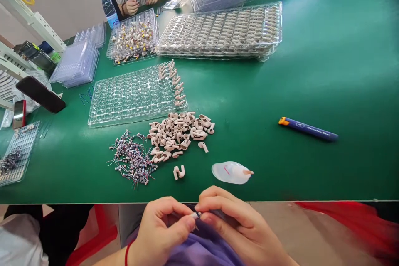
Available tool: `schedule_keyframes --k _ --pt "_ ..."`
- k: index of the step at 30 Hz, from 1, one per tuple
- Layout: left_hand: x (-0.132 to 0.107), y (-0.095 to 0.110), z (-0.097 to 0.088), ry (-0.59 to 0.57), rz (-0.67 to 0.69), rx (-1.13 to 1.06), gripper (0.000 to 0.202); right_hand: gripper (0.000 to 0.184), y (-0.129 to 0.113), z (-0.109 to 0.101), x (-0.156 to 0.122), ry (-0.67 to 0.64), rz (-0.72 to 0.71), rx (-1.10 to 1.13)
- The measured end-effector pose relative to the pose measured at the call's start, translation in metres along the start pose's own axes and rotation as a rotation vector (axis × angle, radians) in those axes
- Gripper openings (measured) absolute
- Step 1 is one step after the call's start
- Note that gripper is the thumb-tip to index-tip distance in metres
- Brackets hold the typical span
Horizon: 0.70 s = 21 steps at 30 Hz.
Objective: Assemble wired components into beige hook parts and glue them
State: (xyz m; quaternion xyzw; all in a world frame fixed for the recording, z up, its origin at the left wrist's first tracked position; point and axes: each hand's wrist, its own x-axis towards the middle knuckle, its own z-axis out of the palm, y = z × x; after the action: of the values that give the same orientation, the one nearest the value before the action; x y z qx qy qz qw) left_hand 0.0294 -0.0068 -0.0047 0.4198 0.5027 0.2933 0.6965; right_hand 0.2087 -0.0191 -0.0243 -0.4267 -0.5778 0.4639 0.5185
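Observation:
Over my lap, just off the table's front edge, my left hand pinches a small pale piece, which looks like an earbud shell but is mostly hidden by fingers. My right hand closes its thumb and fingertips on a tiny dark part at that piece's end. Ahead of my hands lie two beige earbud shells and a translucent squeeze bottle with a thin tip. Beyond are a heap of earbud shells and a pile of small wired components.
A clear tray holds a few shells at its right end. Filled trays are stacked behind it. A blue box cutter lies right. A phone stands left. Across the table, a person's hands are at work beside a water bottle.

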Motion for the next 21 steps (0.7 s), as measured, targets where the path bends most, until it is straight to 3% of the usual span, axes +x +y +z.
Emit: schedule_keyframes --k 13,21 --pt "-0.0051 -0.0036 -0.0056 0.028 0.15 0.272 0.022 0.008 -0.0003 0.0058 -0.0038 0.034 -0.006 0.008" --pt "-0.0039 0.0031 -0.0041 -0.064 0.049 0.047 0.023 0.016 -0.0055 0.0007 -0.005 0.0 -0.112 -0.122"
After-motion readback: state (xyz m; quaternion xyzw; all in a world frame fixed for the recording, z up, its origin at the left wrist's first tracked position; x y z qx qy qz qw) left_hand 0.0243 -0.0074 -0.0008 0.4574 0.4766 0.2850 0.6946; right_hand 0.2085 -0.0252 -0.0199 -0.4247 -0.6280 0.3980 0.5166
